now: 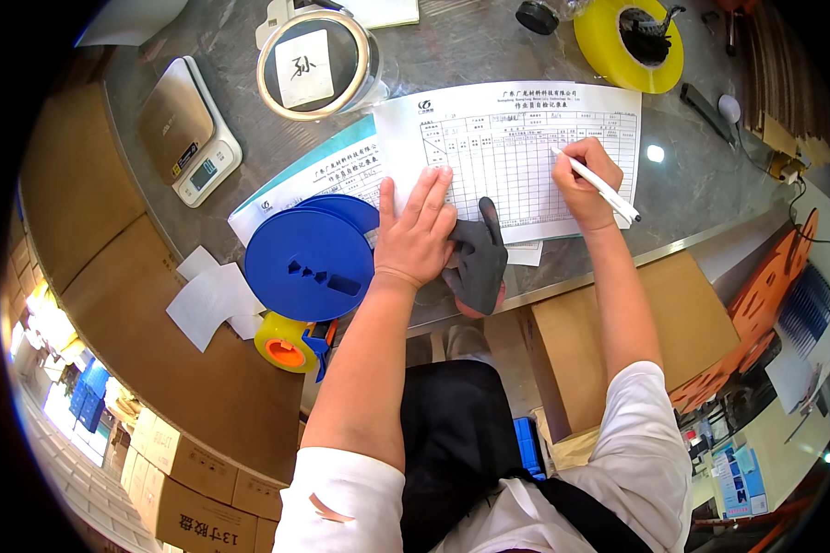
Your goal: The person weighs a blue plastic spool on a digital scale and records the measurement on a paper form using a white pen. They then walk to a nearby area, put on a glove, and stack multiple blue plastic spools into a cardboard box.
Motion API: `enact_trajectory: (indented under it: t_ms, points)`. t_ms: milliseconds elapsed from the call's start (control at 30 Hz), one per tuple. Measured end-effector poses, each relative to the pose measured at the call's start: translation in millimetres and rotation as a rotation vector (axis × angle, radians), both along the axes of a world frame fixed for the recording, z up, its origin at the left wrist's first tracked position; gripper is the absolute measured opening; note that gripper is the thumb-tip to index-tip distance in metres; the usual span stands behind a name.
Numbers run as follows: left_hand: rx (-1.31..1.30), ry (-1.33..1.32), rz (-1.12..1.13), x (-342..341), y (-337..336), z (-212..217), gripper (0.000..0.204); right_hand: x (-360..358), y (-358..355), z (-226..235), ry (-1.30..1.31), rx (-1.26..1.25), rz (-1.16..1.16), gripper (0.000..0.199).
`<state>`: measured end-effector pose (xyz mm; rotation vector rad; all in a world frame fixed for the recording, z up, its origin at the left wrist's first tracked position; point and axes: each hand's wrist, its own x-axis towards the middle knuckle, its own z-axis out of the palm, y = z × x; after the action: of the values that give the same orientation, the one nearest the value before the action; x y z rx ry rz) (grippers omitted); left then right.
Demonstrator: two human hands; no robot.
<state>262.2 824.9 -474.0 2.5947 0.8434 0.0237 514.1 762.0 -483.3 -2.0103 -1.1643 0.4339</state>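
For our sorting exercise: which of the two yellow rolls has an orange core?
The smaller yellow roll, just below the blue discs; the larger yellow roll, at upper right, is dark inside.

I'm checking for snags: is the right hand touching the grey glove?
Apart: the head view shows part of the form between the right hand and the glove.

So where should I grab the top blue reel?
Probably by the left rim of the blue reel, coming from the left: it's a broad disc lying face up, with the left hand close by its right side and the yellow tape roll crowding its near edge.
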Motion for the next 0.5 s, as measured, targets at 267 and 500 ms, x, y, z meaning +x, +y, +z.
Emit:
enact_trajectory:
  t_ms: [267,500]
  points:
    - [-0.002,-0.013,0.008,-0.3,0.3,0.4,0.033,2.8,-1.0,-1.0,0.099,0.033,-0.149,0.011]
    - [0.007,-0.012,-0.005,0.0,1.4,1.5,0.034,13.6,-8.6,-4.4,0.114,0.02,-0.075,0.011]
